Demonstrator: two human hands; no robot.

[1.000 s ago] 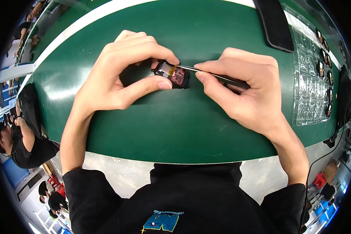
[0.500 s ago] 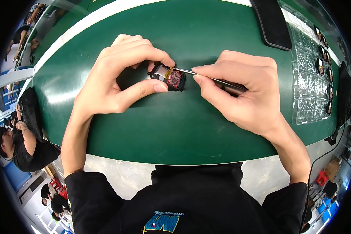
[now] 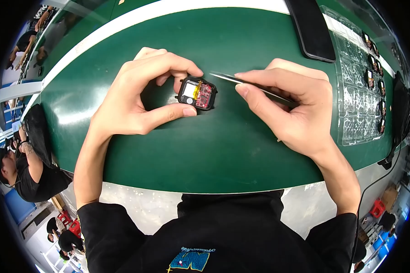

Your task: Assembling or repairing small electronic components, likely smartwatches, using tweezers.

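On the green bench (image 3: 223, 150), the left hand (image 3: 132, 98) pinches 1 small open device module (image 3: 197, 93) by its black frame edges between thumb and fingers. It looks light, stiff and fragile; the exposed red board should stay untouched. The right hand (image 3: 291, 109) grips 1 pair of tweezers (image 3: 241, 82), tip just beside it. Farther off: 1 clear tray (image 3: 355, 100), 1 dark phone (image 3: 312, 29).

Small square black casing (image 3: 197, 93), open-faced, is sitting tilted just above the green mat. Inside it, a white square part with a grey round spot is lying on the left, a red circuit board on the right, and a thin yellow strip is running between them. Two small tabs are sticking out at the casing's edges. Thin metal tweezers (image 3: 255, 86) are lying nearly level, slanting down to the right, their pointed tips hovering just right of the casing's upper corner, apart from it.
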